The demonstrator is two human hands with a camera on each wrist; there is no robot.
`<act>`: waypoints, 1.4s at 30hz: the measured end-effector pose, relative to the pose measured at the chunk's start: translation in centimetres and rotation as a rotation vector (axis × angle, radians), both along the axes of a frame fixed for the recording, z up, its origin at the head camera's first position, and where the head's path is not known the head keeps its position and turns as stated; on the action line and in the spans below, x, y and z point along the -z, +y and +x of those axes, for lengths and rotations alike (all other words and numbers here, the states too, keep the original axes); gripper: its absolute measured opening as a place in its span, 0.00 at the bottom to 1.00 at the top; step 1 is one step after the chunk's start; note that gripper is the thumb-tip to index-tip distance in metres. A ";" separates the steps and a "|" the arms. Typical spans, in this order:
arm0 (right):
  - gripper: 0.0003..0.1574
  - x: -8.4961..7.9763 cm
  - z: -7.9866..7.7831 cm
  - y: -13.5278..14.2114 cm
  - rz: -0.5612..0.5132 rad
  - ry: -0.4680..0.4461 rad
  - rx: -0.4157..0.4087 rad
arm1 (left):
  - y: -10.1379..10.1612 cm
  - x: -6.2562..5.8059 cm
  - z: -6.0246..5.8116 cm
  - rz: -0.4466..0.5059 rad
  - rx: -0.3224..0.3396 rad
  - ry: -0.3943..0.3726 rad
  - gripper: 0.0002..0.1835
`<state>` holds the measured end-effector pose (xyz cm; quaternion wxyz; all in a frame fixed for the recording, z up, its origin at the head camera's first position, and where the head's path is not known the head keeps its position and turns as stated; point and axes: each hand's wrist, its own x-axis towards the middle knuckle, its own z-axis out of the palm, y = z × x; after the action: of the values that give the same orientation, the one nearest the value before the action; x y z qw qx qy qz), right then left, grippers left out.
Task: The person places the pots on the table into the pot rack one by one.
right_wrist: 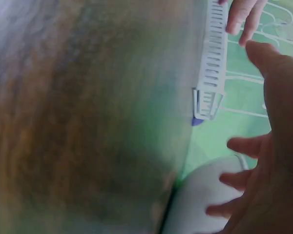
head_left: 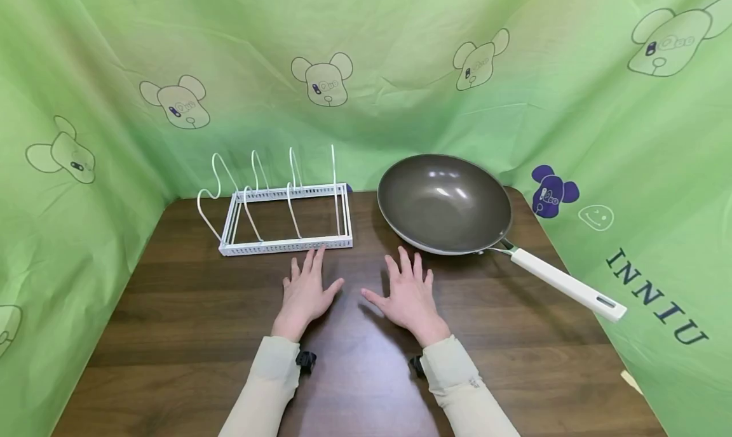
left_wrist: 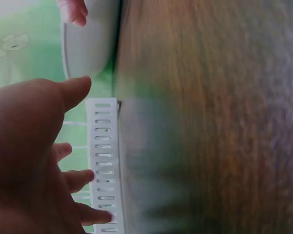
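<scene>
A white wire pan rack with a slotted base and several upright loops stands at the back left of the table. To its right lies a dark wok, inside facing up, its white handle pointing toward the front right. My left hand is spread just in front of the rack; whether its fingertips touch the slotted rail I cannot tell. My right hand, also spread, is before the wok's near left side, apart from it. Neither hand holds anything. In the right wrist view the wok's pale outside shows beyond the fingers.
Both things stand on a brown wooden table. A green printed cloth hangs behind the table and along its left and right sides, close to the rack and wok. A small pale object sits at the right edge.
</scene>
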<state>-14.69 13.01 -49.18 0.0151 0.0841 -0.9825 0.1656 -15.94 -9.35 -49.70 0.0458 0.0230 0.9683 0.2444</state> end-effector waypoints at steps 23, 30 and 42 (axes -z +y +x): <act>0.31 -5.1 1.6 3.5 -0.246 0.310 -0.096 | 1.6 -3.3 0.7 0.634 0.100 0.032 0.34; 0.31 -6.0 1.9 5.6 -0.247 0.475 -0.049 | 3.4 -3.2 0.5 0.868 0.076 -0.061 0.33; 0.31 -6.8 3.2 10.6 -0.217 0.510 0.155 | 7.1 -2.9 0.9 1.171 -0.024 -0.292 0.34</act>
<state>-11.48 23.57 -42.41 0.2831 0.0455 -0.9270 0.2419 -15.05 -2.27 -46.80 0.1552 -0.0003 0.6566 0.7381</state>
